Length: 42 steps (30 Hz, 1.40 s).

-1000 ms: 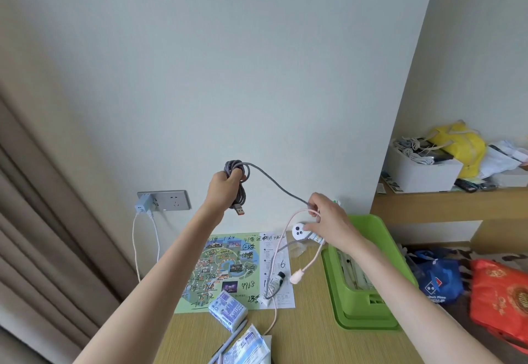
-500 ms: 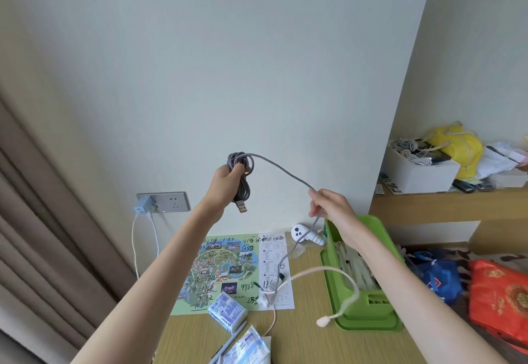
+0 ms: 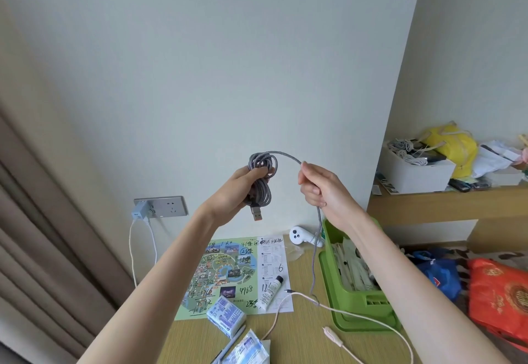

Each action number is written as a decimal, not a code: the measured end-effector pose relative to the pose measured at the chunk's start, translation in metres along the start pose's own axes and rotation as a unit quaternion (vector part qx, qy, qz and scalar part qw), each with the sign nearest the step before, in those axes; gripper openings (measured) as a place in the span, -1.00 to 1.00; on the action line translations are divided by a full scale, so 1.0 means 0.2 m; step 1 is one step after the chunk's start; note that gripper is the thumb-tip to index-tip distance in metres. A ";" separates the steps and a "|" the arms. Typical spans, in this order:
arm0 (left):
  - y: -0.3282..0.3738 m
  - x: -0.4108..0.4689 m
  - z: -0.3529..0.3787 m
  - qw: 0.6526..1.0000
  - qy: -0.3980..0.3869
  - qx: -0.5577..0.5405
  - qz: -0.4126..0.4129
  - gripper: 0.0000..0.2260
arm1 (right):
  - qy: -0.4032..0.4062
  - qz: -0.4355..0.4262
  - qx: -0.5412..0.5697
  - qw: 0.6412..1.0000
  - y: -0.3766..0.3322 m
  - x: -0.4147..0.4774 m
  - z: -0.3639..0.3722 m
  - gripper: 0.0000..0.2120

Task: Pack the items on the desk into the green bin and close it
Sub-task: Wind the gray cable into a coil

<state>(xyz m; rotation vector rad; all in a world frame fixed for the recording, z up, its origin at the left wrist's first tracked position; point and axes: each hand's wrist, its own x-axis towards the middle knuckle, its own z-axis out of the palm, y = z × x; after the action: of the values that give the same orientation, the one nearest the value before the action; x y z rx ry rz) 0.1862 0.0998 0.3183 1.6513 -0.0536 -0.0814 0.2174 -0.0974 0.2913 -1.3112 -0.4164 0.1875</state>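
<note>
The left hand (image 3: 240, 189) grips the coiled grey cable (image 3: 261, 180) above the desk (image 3: 303, 332) while the right hand (image 3: 321, 189) pinches its trailing length, apparently feeding another loop before binning.

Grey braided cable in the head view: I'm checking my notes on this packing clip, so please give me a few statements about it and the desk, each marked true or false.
1. The left hand grips a coiled bundle of the grey braided cable. True.
2. The cable's USB plug is plugged into the wall socket. False: it hangs free below the left hand.
3. The right hand holds the cable's loose run. True.
4. The green plastic bin is closed. False: it is open, with pale wrapped items inside.
5. The small white tube with a black cap lies on the illustrated paper map. True.
</note>
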 end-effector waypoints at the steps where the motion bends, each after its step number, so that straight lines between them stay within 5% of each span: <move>1: 0.01 0.00 0.00 1.000 -0.007 -0.002 0.003 -0.78 | 0.005 0.005 0.000 1.000 0.00 0.01 0.00 -0.66; 19: 0.12 -0.05 0.17 0.997 -0.025 -0.008 0.079 -0.68 | -0.061 0.065 -0.019 0.996 -0.01 0.03 0.09 -0.67; 30: 0.13 0.00 0.13 0.973 0.040 -0.219 0.063 -0.86 | -0.096 0.088 -0.065 0.989 0.02 0.01 0.10 -0.71; 37: 0.12 0.01 -0.04 0.973 0.132 -0.161 0.101 -0.75 | -0.031 0.098 -0.093 0.990 0.00 0.00 0.01 -0.65; 42: 0.08 0.00 -0.10 0.975 0.166 -0.029 0.143 -0.74 | -0.063 0.044 -0.101 0.992 -0.09 0.01 0.00 -0.81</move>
<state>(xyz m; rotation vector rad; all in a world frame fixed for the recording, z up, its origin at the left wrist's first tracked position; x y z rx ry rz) 0.1889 0.1193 0.3352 1.5640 -0.0328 0.4080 0.2183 -0.1019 0.3093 -1.5236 -0.4962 0.3092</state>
